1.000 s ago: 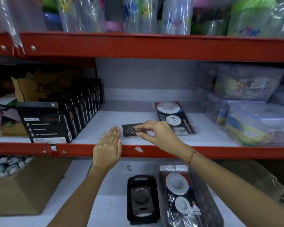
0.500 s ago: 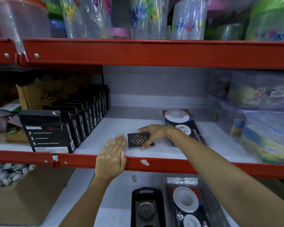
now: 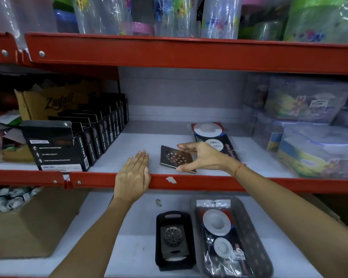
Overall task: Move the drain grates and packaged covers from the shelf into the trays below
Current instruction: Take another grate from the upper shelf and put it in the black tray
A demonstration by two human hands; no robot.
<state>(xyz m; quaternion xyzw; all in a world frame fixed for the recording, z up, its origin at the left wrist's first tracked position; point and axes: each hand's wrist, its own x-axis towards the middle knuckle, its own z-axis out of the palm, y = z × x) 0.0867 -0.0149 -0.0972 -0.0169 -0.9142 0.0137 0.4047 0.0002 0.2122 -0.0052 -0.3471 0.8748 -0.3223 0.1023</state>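
A dark square drain grate (image 3: 174, 158) with round holes lies near the front of the white middle shelf (image 3: 141, 141). My right hand (image 3: 204, 156) pinches it, fingers on its far edge and thumb on its near edge. My left hand (image 3: 133, 176) lies flat, palm down, over the red shelf lip just left of the grate, holding nothing. A packaged cover (image 3: 213, 138) lies behind my right hand. On the shelf below, a small black tray (image 3: 160, 243) holds a grate (image 3: 172, 240), and a grey tray (image 3: 255, 237) beside it holds another packaged cover (image 3: 219, 231).
A row of black tape boxes (image 3: 72, 143) stands left on the middle shelf. Wrapped plastic containers (image 3: 317, 147) fill its right side. A cardboard box (image 3: 26, 223) sits lower left. The red beam (image 3: 189, 184) runs between the two shelves. Wrapped tumblers (image 3: 169, 15) stand on top.
My right hand shifted from lying over the grate to pinching it by its far and near edges. My left hand stays on the shelf lip. The camera has moved closer.
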